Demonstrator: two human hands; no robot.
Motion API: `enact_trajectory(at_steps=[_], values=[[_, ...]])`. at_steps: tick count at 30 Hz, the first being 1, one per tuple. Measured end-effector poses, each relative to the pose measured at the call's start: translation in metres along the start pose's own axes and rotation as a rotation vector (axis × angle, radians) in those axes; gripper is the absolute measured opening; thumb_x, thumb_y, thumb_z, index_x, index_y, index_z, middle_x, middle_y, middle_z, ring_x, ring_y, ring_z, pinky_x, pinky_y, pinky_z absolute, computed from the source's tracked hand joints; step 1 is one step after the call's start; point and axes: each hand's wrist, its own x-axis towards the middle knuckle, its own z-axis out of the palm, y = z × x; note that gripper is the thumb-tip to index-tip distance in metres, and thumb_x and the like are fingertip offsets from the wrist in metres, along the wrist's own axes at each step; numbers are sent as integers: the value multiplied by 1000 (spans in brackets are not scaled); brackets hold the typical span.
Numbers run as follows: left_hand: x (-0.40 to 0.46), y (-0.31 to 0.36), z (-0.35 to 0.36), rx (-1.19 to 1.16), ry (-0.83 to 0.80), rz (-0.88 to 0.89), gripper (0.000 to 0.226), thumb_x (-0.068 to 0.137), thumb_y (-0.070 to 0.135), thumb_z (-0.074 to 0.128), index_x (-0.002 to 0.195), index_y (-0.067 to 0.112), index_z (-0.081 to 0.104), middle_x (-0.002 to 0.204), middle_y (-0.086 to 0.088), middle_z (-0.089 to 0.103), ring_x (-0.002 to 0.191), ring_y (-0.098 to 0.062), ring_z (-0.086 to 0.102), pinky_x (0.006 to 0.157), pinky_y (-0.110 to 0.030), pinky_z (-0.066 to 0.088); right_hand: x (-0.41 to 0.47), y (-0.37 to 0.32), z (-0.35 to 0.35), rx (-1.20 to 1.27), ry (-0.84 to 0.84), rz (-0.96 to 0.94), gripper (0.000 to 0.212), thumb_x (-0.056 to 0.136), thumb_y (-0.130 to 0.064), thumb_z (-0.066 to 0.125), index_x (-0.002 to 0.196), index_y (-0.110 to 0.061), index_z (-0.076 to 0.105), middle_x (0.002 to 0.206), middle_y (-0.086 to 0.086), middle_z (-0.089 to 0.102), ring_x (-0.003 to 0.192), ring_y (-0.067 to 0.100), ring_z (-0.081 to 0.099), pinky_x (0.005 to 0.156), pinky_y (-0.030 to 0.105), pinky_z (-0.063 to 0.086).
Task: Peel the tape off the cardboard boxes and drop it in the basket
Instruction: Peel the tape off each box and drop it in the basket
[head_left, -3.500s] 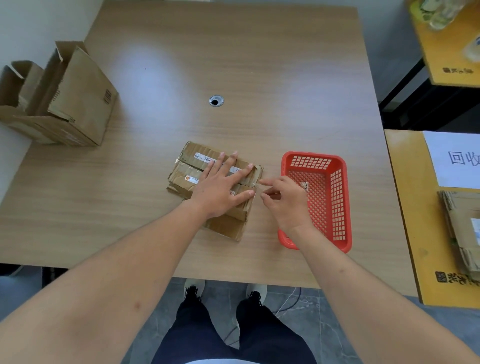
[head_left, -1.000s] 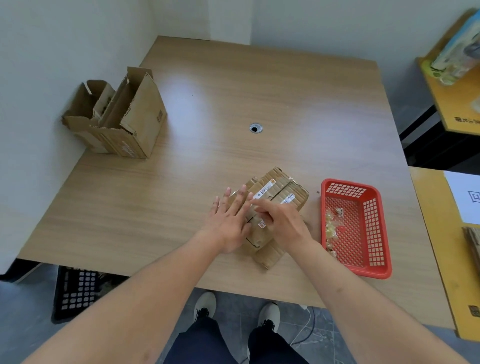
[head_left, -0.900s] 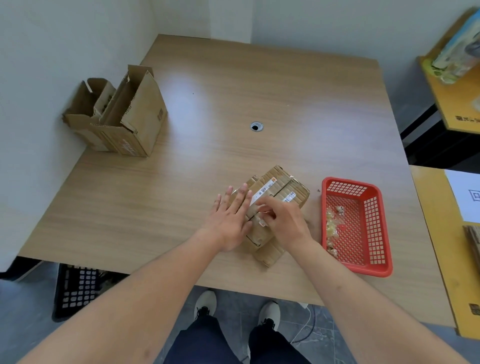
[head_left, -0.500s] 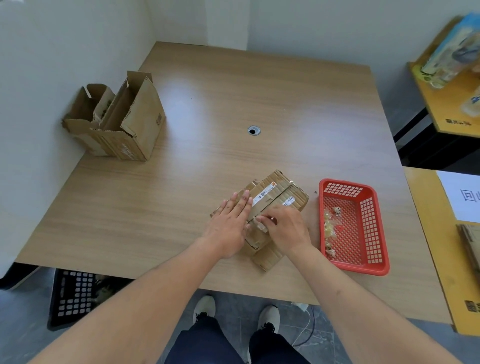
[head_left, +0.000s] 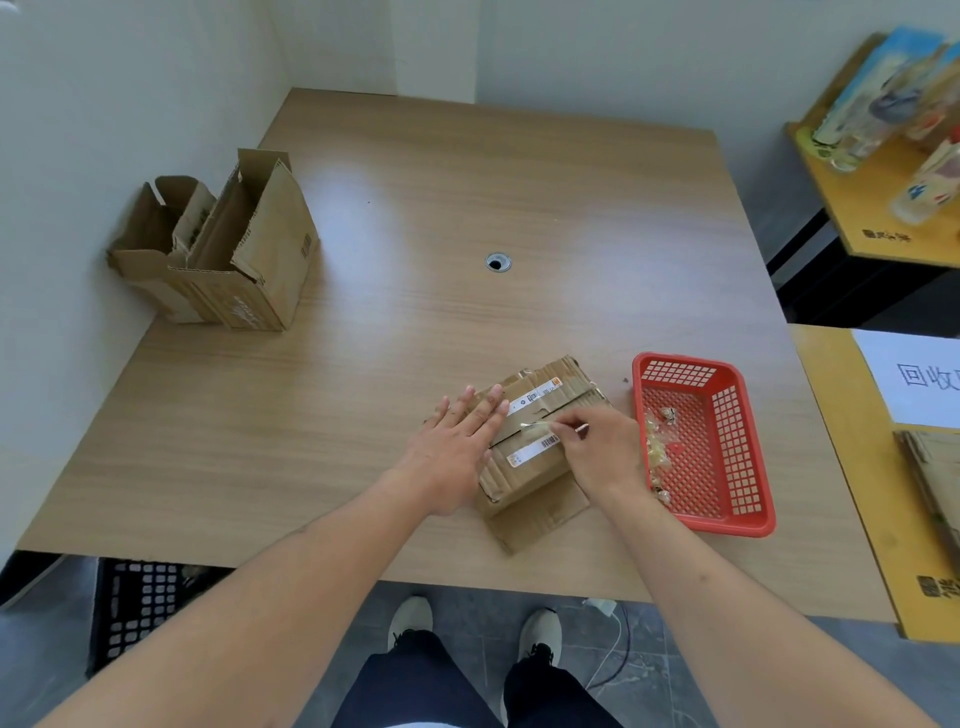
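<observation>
Flattened cardboard box (head_left: 535, 447) just left of the red basket (head_left: 748, 519), left hand (head_left: 457, 441) flat with straight fingers pressing its left part, right hand (head_left: 597, 447) pinching a clear tape strip (head_left: 535, 426) lifted from the box top, crumpled tape scraps (head_left: 657, 447) inside the basket

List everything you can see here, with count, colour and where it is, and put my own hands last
flattened boxes: a stack, brown, table's near middle
tape strip: one, clear, lifting off the top box
basket: one, red, right of the stack, crumpled tape scraps inside
open boxes: two, brown, table's far left by the wall
table: one, light wood, a round hole at its middle
side table: one, yellow, right edge, holding a white sheet
crate: one, black, on the floor, lower left
left hand: flat on the stack
right hand: pinching the tape strip
</observation>
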Motion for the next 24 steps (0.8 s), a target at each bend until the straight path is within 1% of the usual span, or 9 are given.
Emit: enact_trajectory(at_steps=[4, 7, 9, 12, 15, 18, 20, 22, 24], values=[[0, 1, 6, 63, 35, 110, 66, 108, 24, 35, 164, 25, -2, 168, 6, -18, 156, -19, -16, 125, -37, -14, -5, -4, -2, -65, 53, -48, 12, 84, -18, 83, 95, -17, 80, 86, 0, 73, 77, 21, 65, 82, 38, 53], [1, 2, 11, 0, 36, 142, 66, 106, 20, 41, 164, 24, 8, 169, 6, -12, 156, -18, -12, 123, -32, -14, -4, -11, 1, -67, 50, -156, 13, 82, -12, 84, 94, -14, 79, 84, 2, 72, 74, 23, 65, 76, 40, 54], [3, 1, 11, -9, 35, 145, 66, 106, 20, 44, 164, 25, 11, 169, 6, -12, 157, -18, -11, 124, -32, -12, -4, -15, 2, -26, 1, -267, 11, 82, -8, 82, 92, -14, 80, 88, 0, 73, 76, 19, 66, 74, 35, 55], [5, -1, 11, -5, 19, 159, 67, 104, 19, 48, 162, 26, 17, 169, 6, -14, 156, -17, -12, 126, -33, -9, -6, -18, 6, 28, -136, -366, 12, 82, -12, 78, 94, -17, 80, 91, -7, 74, 79, 11, 68, 76, 30, 56], [4, -3, 12, 3, 13, 167, 64, 103, 20, 47, 161, 25, 21, 169, 6, -15, 156, -18, -13, 126, -33, -9, -14, -20, 11, 114, -250, -274, 16, 79, -21, 74, 93, -22, 80, 85, -12, 75, 79, 5, 69, 76, 27, 56], [3, -1, 12, 11, 13, 160, 64, 104, 21, 44, 162, 26, 18, 169, 5, -16, 156, -19, -14, 126, -34, -8, -15, -19, 13, 260, -220, -88, 19, 84, -16, 78, 99, -26, 81, 86, -17, 77, 82, -1, 71, 80, 20, 55], [2, 0, 11, 6, 13, 155, 61, 106, 22, 42, 162, 27, 18, 169, 5, -16, 156, -19, -14, 126, -35, -8, -14, -17, 11, 341, -212, 18, 21, 82, -14, 84, 97, -28, 81, 85, -18, 77, 82, -3, 71, 81, 21, 55], [2, 1, 10, -11, 14, 144, 60, 108, 23, 38, 163, 30, 14, 169, 7, -16, 156, -18, -14, 126, -35, -7, -14, -16, 10, 350, -199, 77, 25, 76, -15, 90, 91, -32, 79, 83, -15, 76, 75, -1, 69, 77, 23, 54], [3, 1, 8, -32, 14, 132, 61, 109, 22, 37, 163, 31, 11, 169, 8, -15, 156, -17, -14, 126, -35, -7, -15, -16, 13, 284, -172, 92, 28, 74, -18, 92, 94, -32, 79, 89, -10, 71, 68, 4, 64, 75, 25, 54]])
